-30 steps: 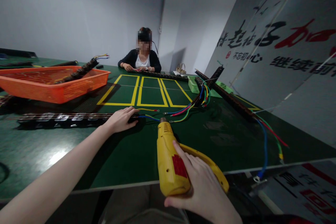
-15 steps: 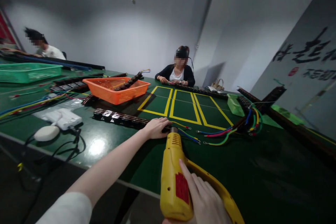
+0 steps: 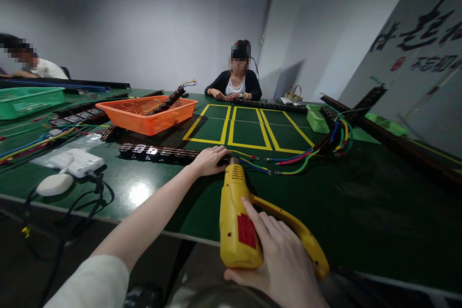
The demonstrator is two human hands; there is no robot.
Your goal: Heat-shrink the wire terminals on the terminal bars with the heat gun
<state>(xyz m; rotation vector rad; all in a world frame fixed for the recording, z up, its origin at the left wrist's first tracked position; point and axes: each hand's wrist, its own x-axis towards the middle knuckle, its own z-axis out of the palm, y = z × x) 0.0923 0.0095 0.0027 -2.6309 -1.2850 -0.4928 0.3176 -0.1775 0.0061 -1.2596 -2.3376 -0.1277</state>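
Since a second ago, your heat gun has shifted: its nozzle, then out over the loose wires, is now right beside your left hand, and your view has swung to the left. Your right hand is closed on the gun's yellow body, forefinger laid along the side and thumb by the rear end. Your left hand is curled over the right-hand end of the dark strip; how firmly it presses, I cannot tell. That strip lies flat on the green table, stretching away to the left from your fingers, while its wires, with metal ends, stick out to the right past the nozzle. Behind the strip stands an orange basket, with another dark piece leaning up over its rim. Across the table sits a person, both hands near the far edge
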